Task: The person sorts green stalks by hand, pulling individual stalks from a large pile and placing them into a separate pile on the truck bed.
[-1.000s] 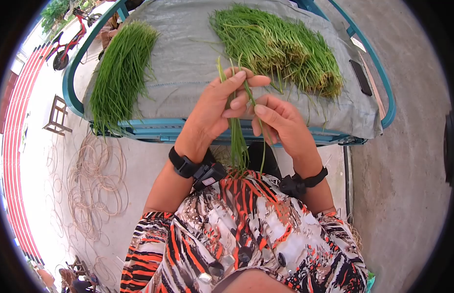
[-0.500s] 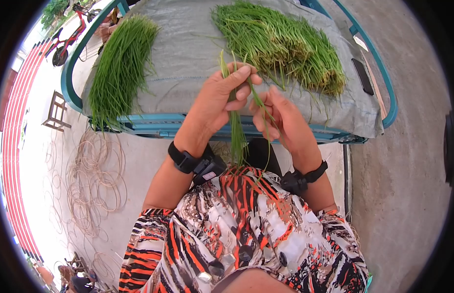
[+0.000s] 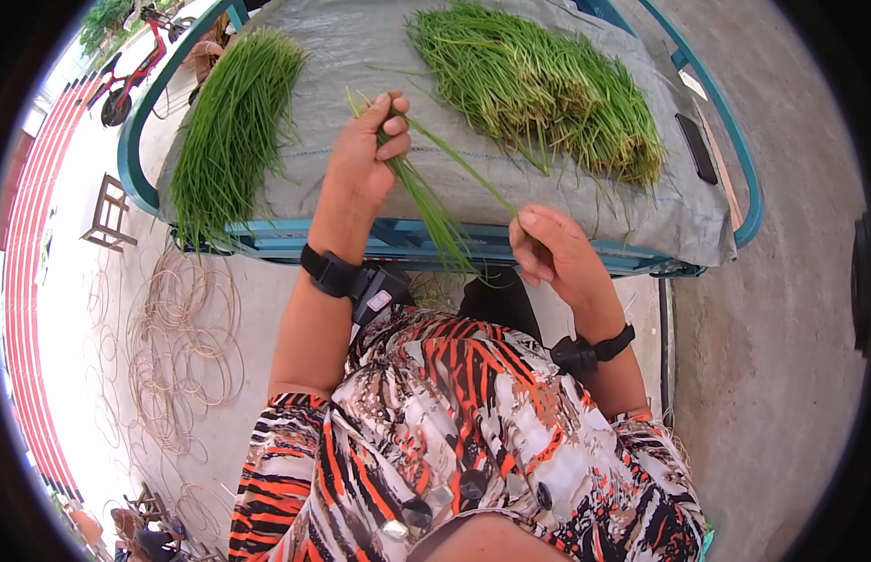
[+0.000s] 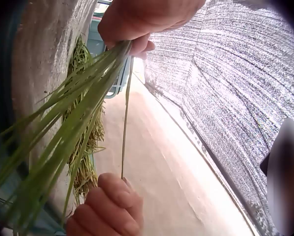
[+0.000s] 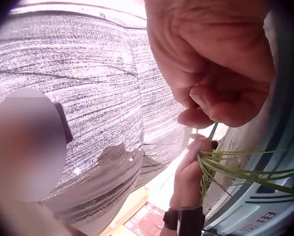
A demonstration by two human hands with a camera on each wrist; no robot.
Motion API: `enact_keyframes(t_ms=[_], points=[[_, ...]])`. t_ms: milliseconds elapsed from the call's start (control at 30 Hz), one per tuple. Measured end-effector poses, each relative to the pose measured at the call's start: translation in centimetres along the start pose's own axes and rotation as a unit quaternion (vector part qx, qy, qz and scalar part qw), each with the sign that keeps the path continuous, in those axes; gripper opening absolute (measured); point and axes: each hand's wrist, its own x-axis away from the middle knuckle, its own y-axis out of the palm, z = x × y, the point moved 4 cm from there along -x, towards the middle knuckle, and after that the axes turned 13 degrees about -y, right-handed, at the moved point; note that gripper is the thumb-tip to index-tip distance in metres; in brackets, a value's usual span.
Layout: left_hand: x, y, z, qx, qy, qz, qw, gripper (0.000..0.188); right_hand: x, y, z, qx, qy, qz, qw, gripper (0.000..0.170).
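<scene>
My left hand (image 3: 368, 145) grips a small bunch of chives (image 3: 426, 208) near its upper end, the long green leaves hanging down and to the right. From this hand a single chive strand (image 3: 459, 161) runs taut to my right hand (image 3: 559, 245), which pinches its far end between thumb and curled fingers. The left wrist view shows that strand (image 4: 126, 118) as a straight line between the two hands, beside the fanned leaves (image 4: 80, 123). In the right wrist view, my right hand's fingers (image 5: 226, 105) are folded in, with the bunch behind them.
On the grey sheet (image 3: 351, 187) over a blue-railed cart (image 3: 304, 239) lie a big chive heap (image 3: 538, 89) and a smaller pile (image 3: 237, 140). A phone (image 3: 695, 148) rests by the right rail. Coiled cord (image 3: 183, 347) and a stool (image 3: 110, 215) are on the ground at left.
The hands were close together and have drawn apart. My left hand has moved left and slightly up with the bunch; the right hand has moved lower, stretching one strand between them.
</scene>
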Motion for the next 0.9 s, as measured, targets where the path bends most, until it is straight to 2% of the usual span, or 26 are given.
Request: enact_keyframes(t_ms=[200,400,467,567,667,767,867,900], points=[[-1.5,-2.0,0.8,0.039,-0.017,-0.02,0.999,0.014,1.5,-1.0,0.4,0.006,-0.002,0.036,0.999,0.031],[-3.2,-4.5,2.3,0.078,-0.001,-0.039,0.996,0.015,2.9,-2.4,1.2,0.006,-0.004,0.057,0.998,0.029],[-3.6,-4.9,2.4,0.076,-0.037,-0.076,0.993,0.015,3.2,-2.9,1.3,-0.006,-0.004,0.07,0.998,0.029],[-4.0,-4.9,2.5,0.096,-0.065,-0.107,0.987,0.015,3.4,-3.3,1.5,0.103,0.024,0.077,0.991,0.025],[-3.8,-4.6,2.6,0.104,-0.072,-0.117,0.985,0.014,3.4,-3.1,1.8,0.277,0.054,0.051,0.958,0.017],[-3.6,-4.1,2.7,0.098,-0.069,-0.115,0.986,0.014,3.2,-2.1,2.3,0.319,-0.022,0.001,0.947,0.013],[-3.7,-4.4,2.7,0.083,-0.067,-0.116,0.988,0.014,2.6,-0.7,1.6,0.392,-0.089,-0.074,0.913,0.016],[-3.8,-4.4,2.7,0.075,-0.068,-0.118,0.988,0.014,2.3,-0.5,1.5,0.404,-0.091,-0.073,0.907,0.015]])
